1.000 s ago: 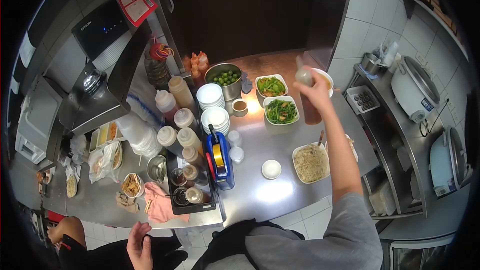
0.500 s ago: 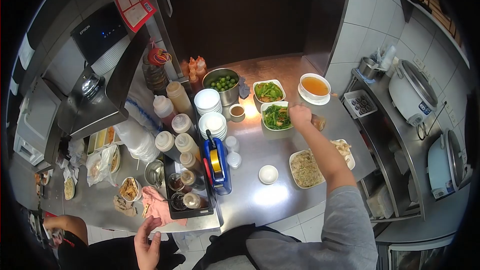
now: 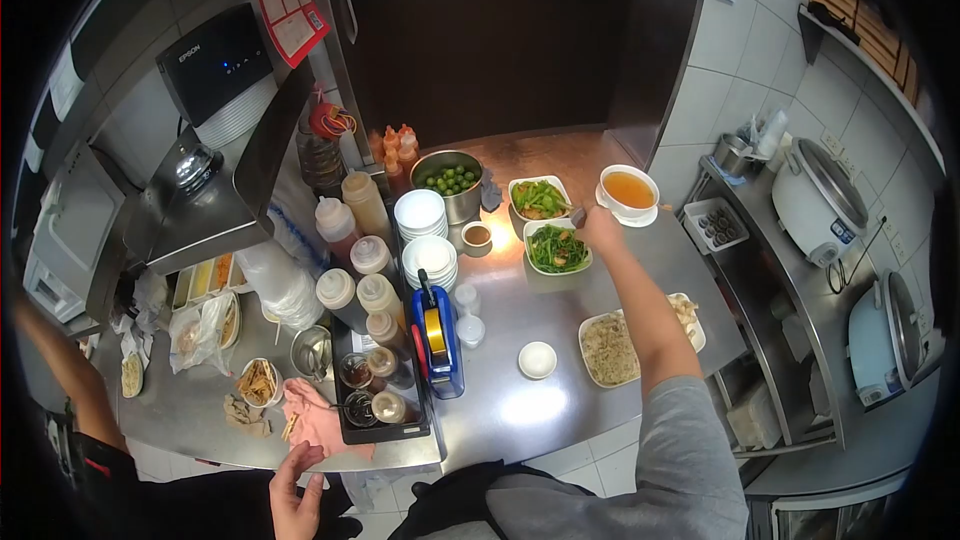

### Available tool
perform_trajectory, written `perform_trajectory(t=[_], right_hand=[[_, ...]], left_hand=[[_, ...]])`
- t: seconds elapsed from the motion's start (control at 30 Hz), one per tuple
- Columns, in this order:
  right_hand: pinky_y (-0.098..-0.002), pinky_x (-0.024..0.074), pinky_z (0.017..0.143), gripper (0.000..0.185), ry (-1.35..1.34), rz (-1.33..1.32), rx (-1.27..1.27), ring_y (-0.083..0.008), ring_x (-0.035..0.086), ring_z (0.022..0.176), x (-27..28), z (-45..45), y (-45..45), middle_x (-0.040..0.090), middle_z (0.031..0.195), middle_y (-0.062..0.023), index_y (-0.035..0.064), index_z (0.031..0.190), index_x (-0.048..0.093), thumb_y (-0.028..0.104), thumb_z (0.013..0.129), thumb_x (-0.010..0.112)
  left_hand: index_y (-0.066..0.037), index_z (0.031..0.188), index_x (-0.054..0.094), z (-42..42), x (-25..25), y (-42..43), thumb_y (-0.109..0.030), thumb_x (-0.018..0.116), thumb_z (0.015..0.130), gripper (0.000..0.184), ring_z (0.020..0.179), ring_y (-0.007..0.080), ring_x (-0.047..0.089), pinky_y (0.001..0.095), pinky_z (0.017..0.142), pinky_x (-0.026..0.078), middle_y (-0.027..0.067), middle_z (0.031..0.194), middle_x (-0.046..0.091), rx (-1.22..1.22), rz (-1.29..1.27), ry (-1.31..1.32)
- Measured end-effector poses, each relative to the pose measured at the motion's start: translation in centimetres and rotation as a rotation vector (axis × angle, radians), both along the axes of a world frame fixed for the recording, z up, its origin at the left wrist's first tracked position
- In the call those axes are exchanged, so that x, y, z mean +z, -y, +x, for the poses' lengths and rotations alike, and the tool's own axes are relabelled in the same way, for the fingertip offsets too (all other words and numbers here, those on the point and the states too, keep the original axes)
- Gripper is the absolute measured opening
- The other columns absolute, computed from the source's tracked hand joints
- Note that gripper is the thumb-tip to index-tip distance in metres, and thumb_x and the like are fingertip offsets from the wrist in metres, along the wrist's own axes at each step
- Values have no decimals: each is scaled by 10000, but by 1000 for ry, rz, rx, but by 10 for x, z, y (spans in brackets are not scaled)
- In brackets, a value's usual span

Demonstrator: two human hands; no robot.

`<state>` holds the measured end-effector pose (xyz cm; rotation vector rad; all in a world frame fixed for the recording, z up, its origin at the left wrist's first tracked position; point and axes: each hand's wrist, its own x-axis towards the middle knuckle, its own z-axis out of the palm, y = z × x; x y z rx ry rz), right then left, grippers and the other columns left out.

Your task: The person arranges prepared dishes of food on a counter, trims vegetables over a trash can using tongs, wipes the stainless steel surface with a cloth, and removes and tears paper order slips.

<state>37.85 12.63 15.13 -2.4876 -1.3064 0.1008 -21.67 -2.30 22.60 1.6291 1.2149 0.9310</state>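
Observation:
My right hand (image 3: 600,230) reaches over the steel counter with its fingers closed. A small dark end (image 3: 578,217) shows at the fingertips; its kind cannot be made out. Just left of this hand is a white bowl of dark leafy greens (image 3: 557,247). Behind that stands a white bowl of lighter green vegetables (image 3: 539,198). A bowl of orange-brown soup (image 3: 630,190) sits on a saucer beyond the hand. My left hand (image 3: 296,498) is at the counter's front edge, fingers apart and holding nothing, near a pink cloth (image 3: 312,412).
Under my right arm lie a dish of fried rice (image 3: 609,348) and a dish of pale pieces (image 3: 686,318). A small white bowl (image 3: 537,360), a blue tape dispenser (image 3: 436,340), stacked bowls (image 3: 420,210) and sauce bottles (image 3: 375,295) stand leftward. Another person's arm (image 3: 75,380) is at far left.
My right hand has shifted slightly towards the gap between the vegetable bowls and soup; the brown object beside it no longer shows. The other person's arm has swung up and left. The view has shifted slightly.

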Motion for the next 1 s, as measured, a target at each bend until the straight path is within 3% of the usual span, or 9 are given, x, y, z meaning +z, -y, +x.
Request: perform_trajectory(t=[0.07, 0.3, 0.4, 0.5, 0.7, 0.8, 0.9, 0.97, 1.0], right_hand=[[-415, 521, 755, 353, 96, -49, -8, -310, 631, 914, -3, 4, -11, 655, 950, -135, 91, 1058, 579, 124, 713, 645], [-414, 524, 759, 259, 317, -224, -13, -271, 620, 992, -19, 29, -76, 657, 1034, -99, 117, 1096, 610, 155, 870, 490], [-362, 513, 805, 225, 381, -249, -56, -270, 614, 1009, -7, 20, -98, 650, 1062, -109, 110, 993, 679, 168, 870, 500], [-535, 503, 748, 267, 392, -201, -55, -297, 601, 1022, -24, 39, -131, 656, 1057, -86, 115, 1104, 617, 173, 878, 487], [-417, 513, 802, 295, 285, -192, -48, -285, 629, 964, -19, 59, -122, 668, 1012, -113, 111, 1123, 610, 182, 850, 524], [-375, 507, 810, 412, 95, -68, -17, -293, 640, 934, -16, 58, -94, 670, 990, -131, 92, 1152, 591, 191, 757, 653], [-388, 498, 812, 603, -89, 473, 54, -286, 641, 923, -18, 55, -83, 670, 973, -137, 70, 1207, 544, 169, 652, 759], [-368, 497, 807, 698, -305, 705, 193, -260, 638, 912, -15, 48, -85, 650, 1023, -146, 56, 1254, 494, 134, 626, 788], [-337, 488, 807, 702, -377, 676, 267, -220, 615, 911, 2, 28, -81, 632, 1041, -121, 31, 1271, 464, 112, 646, 774]], left_hand=[[43, 1281, 449, -1, 13, 6, 8, 509, 901, 387, 1072, 197, 547, 300, 943, 394, 142, 1169, 578, -16, 8, -129], [21, 1282, 463, -15, 10, 38, 4, 514, 902, 384, 1070, 179, 547, 290, 935, 399, 128, 1148, 593, 175, -61, -89], [9, 1282, 471, -14, 6, 48, -3, 515, 905, 379, 1065, 178, 553, 285, 935, 401, 122, 1146, 596, 243, -70, -86], [9, 1277, 474, -7, 9, 50, -5, 522, 903, 377, 1061, 178, 558, 283, 927, 408, 123, 1151, 595, 255, -50, -110], [13, 1264, 483, 2, 2, 37, 0, 529, 900, 367, 1071, 168, 553, 278, 927, 408, 121, 1154, 593, 253, -78, -101], [22, 1271, 467, 10, 5, 24, 15, 512, 902, 372, 1082, 176, 545, 284, 929, 408, 125, 1168, 580, 163, -96, -140], [60, 1236, 465, 11, 1, 12, 25, 545, 817, 427, 1036, 218, 577, 323, 920, 429, 158, 1104, 595, 142, -58, -119], [51, 1191, 510, 0, -8, 5, 37, 573, 782, 414, 988, 227, 608, 320, 892, 439, 160, 1066, 628, 133, 19, -197], [43, 1184, 519, 1, -2, 2, 35, 583, 773, 416, 975, 225, 617, 312, 878, 446, 157, 1053, 637, 122, 29, -216]])
